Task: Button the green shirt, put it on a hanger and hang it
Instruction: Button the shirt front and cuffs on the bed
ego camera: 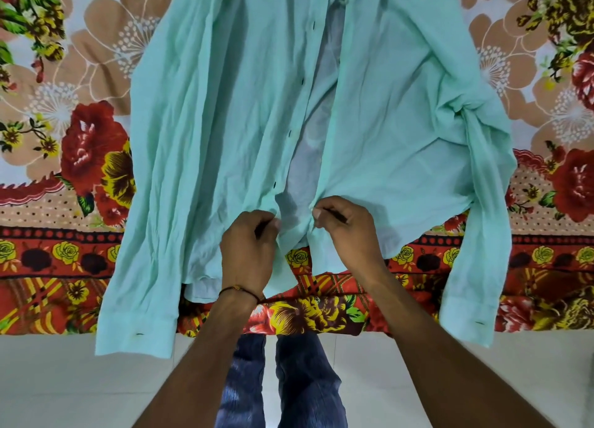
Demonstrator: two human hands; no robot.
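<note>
The green shirt [225, 112] lies spread face up on the bed, collar away from me and hem toward me. Its front stands open, with a gap between the two plackets showing the pale inside of the back. Dark buttonholes run down the left placket edge. My left hand [249, 250] pinches the left placket near the hem. My right hand [345, 231] pinches the right placket at the same height, a small white button by its thumb. Both sleeves hang down past the bed's front edge. No hanger is in view.
A flowered bedsheet [64, 157] in red, yellow and tan covers the bed under the shirt. The bed's front edge runs across the lower part of the view. Below it are a pale tiled floor [80, 382] and my legs in blue jeans [289, 379].
</note>
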